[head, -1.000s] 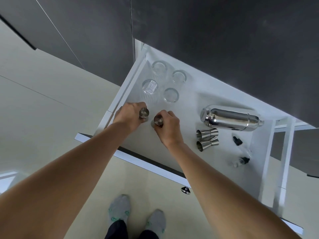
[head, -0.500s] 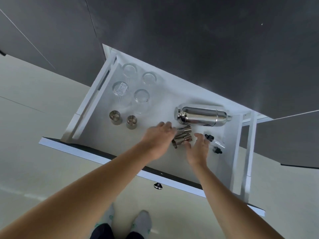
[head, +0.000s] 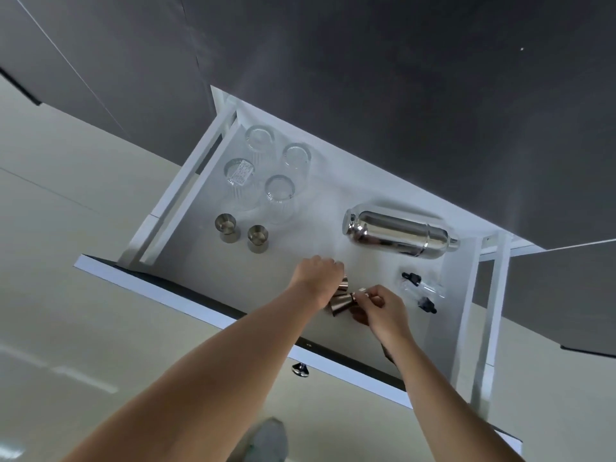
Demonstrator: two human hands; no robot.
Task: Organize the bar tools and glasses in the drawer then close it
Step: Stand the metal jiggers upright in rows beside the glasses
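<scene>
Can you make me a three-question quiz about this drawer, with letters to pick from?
1. Where does the shaker lie?
A. on the floor
B. in the drawer, right of the glasses
C. in a hand

2. How many clear glasses?
A. two
B. four
C. six

3. The two jiggers near the glasses are
A. standing upright
B. lying flat
C. stacked

Answers:
1 B, it lies on its side on the drawer floor.
2 B, four rims show.
3 A, their open mouths face up.
</scene>
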